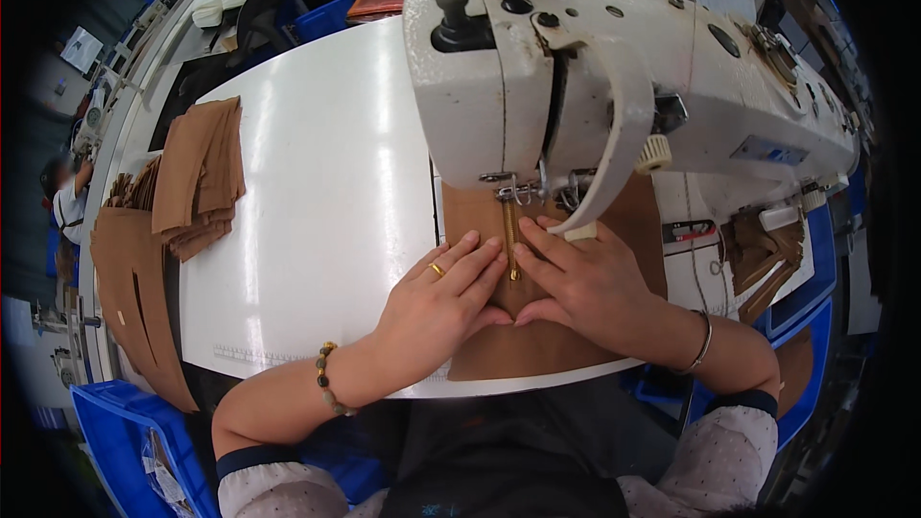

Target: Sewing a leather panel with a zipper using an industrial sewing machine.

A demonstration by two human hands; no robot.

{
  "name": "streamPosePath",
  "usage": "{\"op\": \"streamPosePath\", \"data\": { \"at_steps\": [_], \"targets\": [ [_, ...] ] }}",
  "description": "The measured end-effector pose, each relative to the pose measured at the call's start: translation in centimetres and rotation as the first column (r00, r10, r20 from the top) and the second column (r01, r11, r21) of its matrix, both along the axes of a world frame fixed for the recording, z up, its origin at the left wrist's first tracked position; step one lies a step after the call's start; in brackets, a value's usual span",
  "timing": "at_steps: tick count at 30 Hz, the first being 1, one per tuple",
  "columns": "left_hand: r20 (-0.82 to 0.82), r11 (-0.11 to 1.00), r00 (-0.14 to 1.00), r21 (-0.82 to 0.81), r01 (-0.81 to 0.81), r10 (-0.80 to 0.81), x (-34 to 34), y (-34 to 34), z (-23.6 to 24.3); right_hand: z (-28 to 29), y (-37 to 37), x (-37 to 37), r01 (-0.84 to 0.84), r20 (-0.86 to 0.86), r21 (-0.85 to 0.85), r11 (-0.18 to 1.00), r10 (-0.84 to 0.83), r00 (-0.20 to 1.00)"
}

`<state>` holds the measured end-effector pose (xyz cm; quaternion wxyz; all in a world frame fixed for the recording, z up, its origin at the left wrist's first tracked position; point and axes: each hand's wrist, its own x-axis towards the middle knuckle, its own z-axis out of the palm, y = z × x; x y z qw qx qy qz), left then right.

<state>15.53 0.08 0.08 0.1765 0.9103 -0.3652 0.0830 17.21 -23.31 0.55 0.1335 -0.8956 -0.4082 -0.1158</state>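
Observation:
A brown fabric panel point(537, 355) lies under the needle area of a white sewing machine point(460, 105). Down its middle runs a gold-toothed zipper point(510, 230), its upper end at the metal presser foot point(519, 194) and its pull near my fingers. My left hand point(436, 297) rests flat on the panel to the left of the zipper, fingers stretched toward the foot. On the other side my right hand point(595, 283) also lies flat, its fingertips beside the teeth. Both thumbs point inward and nearly meet below the pull. The needle tip is too small to make out.
Brown fabric pieces are stacked at the left point(200, 168), with slit panels point(134, 293) hanging over the table edge. Right of the machine are a red-and-black tool point(689, 230) and more brown pieces point(763, 249). A blue bin point(120, 422) stands lower left; another person point(72, 201) sits far left.

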Motion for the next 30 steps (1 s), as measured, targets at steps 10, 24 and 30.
{"op": "streamPosePath", "data": {
  "at_steps": [10, 24, 30],
  "targets": [
    [0.03, 0.997, 0.999, 0.06, -0.041, 0.04, 2.8, -0.1, -0.1, -0.6, 0.2, 2.2, 0.04, 0.058, 0.045, 0.998, -0.042, 0.997],
    [-0.014, 0.997, 0.999, -0.064, -0.048, 0.047, 3.5, 0.0, -0.5, -0.9, -0.2, 2.7, 0.065, -0.016, 0.086, 0.994, -0.064, 0.998],
    [0.065, 0.999, 0.997, -0.009, -0.037, 0.038, 3.7, 0.0, -0.3, -1.0, -0.1, 2.9, 0.054, -0.024, 0.11, 0.992, -0.052, 0.998]
  ]
}}
